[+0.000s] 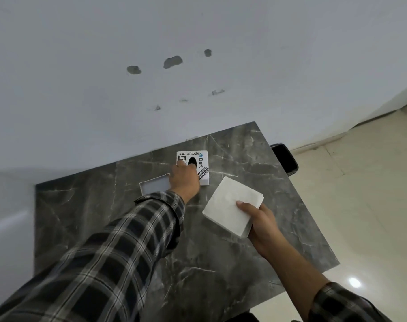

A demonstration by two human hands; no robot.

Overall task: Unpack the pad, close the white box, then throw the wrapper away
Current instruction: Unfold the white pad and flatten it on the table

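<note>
A white box part with black stickers (pixel 199 162) lies on the dark marble table (pixel 104 205) near the wall. My left hand (pixel 185 180) rests on its near left part, fingers on top of it. To the left of that hand lies an open shallow white tray part (pixel 154 184), hollow side up. My right hand (pixel 259 223) grips a flat white square pad (pixel 231 206) by its near corner, held just above the table's right half.
A white wall (pixel 151 89) runs along the table's far edge. A black bin (pixel 286 159) stands on the beige tiled floor (pixel 360 205) past the table's right edge.
</note>
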